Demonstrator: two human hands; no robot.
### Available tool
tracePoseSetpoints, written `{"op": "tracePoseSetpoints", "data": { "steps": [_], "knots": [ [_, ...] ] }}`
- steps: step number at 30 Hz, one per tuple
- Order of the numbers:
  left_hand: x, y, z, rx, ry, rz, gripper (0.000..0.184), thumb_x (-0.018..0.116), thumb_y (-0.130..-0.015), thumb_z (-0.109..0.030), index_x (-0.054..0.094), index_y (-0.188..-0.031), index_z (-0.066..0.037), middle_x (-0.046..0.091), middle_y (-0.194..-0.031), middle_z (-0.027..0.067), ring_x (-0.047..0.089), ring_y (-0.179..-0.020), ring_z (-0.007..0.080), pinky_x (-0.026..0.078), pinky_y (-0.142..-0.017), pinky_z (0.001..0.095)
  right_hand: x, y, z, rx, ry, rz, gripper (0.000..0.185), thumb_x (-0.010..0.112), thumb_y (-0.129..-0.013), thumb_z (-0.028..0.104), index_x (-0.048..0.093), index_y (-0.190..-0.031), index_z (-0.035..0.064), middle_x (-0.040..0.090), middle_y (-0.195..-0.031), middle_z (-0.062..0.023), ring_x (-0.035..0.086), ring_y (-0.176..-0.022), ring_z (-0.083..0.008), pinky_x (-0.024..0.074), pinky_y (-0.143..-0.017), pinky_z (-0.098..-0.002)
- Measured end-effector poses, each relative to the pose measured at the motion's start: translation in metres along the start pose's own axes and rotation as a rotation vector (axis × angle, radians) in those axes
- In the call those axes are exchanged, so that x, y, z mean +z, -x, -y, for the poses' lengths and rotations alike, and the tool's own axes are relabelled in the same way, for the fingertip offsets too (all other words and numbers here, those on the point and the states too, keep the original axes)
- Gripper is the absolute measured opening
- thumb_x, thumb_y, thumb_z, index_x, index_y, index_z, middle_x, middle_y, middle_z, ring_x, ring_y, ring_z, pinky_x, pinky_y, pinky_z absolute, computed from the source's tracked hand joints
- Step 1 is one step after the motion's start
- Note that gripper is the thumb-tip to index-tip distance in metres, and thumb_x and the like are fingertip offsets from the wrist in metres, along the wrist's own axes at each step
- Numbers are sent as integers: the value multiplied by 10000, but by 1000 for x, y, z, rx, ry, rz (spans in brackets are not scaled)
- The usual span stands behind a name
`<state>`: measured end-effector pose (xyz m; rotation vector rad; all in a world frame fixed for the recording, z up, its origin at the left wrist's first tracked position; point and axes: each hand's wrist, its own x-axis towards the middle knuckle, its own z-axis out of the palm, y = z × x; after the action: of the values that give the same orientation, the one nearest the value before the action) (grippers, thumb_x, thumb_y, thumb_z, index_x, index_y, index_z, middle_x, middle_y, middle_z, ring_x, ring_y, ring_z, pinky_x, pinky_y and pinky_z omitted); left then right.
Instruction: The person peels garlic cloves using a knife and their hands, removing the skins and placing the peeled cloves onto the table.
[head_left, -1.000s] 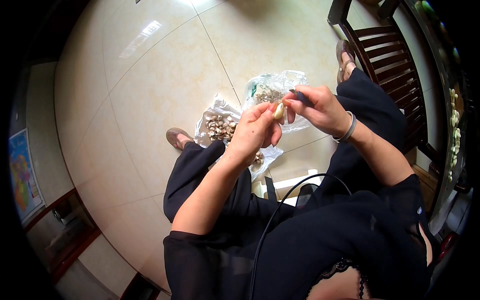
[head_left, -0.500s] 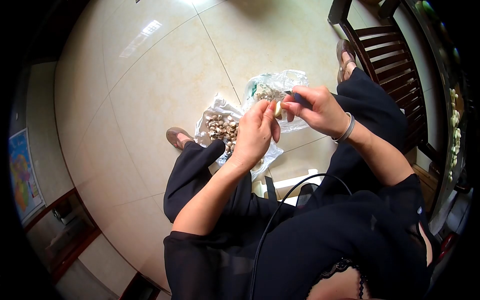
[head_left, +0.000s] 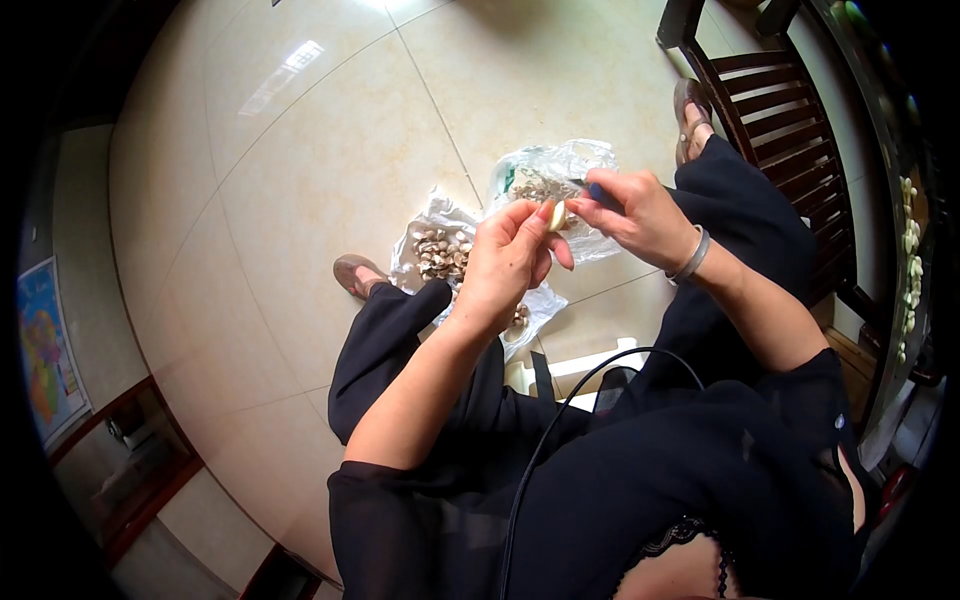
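Between thumb and fingers, my left hand [head_left: 507, 258] pinches a small pale piece [head_left: 558, 216], peeled-looking and oval. My right hand [head_left: 640, 215] is wrapped round the dark blue handle of a small knife [head_left: 602, 195], its tip pointing up and left. The right thumb and fingertips are close to the pale piece; whether they touch it I cannot tell. Below the hands, a white plastic bag [head_left: 436, 212] holds many brown-and-white pieces [head_left: 437, 252]. A second, clearer bag [head_left: 598, 156] with small scraps [head_left: 535, 190] lies behind my hands.
A dark wooden slatted chair [head_left: 785, 125] stands at the right. Pale pieces lie in a row on a surface [head_left: 910, 270] at the far right. A white object [head_left: 570, 368] sits between my legs, and a black cable [head_left: 545, 430] crosses my lap. Tiled floor [head_left: 300, 200] spreads leftward.
The pale piece has turned slightly in my left hand, whose lower fingers have spread outward a little. My right hand has shifted only slightly, still round the knife.
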<state>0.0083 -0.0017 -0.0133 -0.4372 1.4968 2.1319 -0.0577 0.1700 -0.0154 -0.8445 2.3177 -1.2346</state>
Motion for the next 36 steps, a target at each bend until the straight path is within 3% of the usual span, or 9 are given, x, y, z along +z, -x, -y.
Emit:
{"op": "tracePoseSetpoints", "data": {
  "steps": [3,6,9,13,20,23,30,33,36],
  "knots": [
    [0,0,0,-15,58,-17,220,422,-912,-229,522,-928,-33,575,-655,56,362,-440,33,262,-400,161,4,-1,1,21,-168,-63,177,568,-803,162,521,-823,-7,563,-649,-121,560,-560,-209,441,-543,-277],
    [1,2,-1,37,37,-42,190,451,-900,-204,520,-937,-31,584,-696,61,366,-445,35,268,-402,154,4,-2,0,186,-584,-10,217,601,-806,189,541,-876,-7,568,-694,-56,540,-619,-96,442,-573,-230],
    [2,1,0,90,43,-13,170,464,-893,-185,515,-940,-30,592,-730,71,368,-449,37,274,-404,149,3,-2,4,54,-415,9,225,617,-795,183,545,-879,-13,572,-701,-58,544,-641,-92,443,-589,-218],
    [5,4,-6,137,85,-11,196,460,-895,-186,514,-986,-22,597,-745,89,371,-450,36,279,-404,146,2,0,3,63,-595,-44,191,614,-792,134,555,-888,-20,596,-758,-61,562,-705,-98,453,-660,-211],
    [2,2,-5,193,72,-42,204,483,-882,-156,507,-1018,-5,592,-764,107,383,-454,35,303,-407,148,-1,-2,1,-125,-417,-41,143,549,-829,87,564,-917,-25,610,-807,-75,584,-750,-115,466,-679,-226],
    [4,3,-8,213,93,-83,191,506,-868,-130,505,-1004,4,590,-781,110,385,-460,34,311,-409,148,0,-1,4,-55,-578,-97,156,535,-839,94,564,-930,-29,612,-800,-80,586,-746,-116,467,-681,-228],
    [4,3,-8,239,76,-133,175,512,-863,-118,506,-983,8,592,-784,111,394,-463,36,310,-406,149,0,-1,0,12,-589,-59,149,554,-832,115,565,-901,-16,606,-733,-44,576,-684,-96,461,-618,-231],
    [3,1,-5,220,117,-84,171,508,-866,-128,509,-980,-1,599,-768,109,393,-458,36,307,-403,148,-7,-1,16,82,-313,-53,160,597,-802,142,563,-856,-5,599,-694,-63,578,-623,-126,445,-558,-247],
    [5,1,-3,178,135,-70,142,506,-869,-144,516,-917,-11,605,-720,92,384,-445,37,281,-389,158,5,-2,1,-220,-152,-237,194,638,-757,156,549,-804,-10,558,-663,-148,545,-549,-273,421,-496,-298]
  ]
}}
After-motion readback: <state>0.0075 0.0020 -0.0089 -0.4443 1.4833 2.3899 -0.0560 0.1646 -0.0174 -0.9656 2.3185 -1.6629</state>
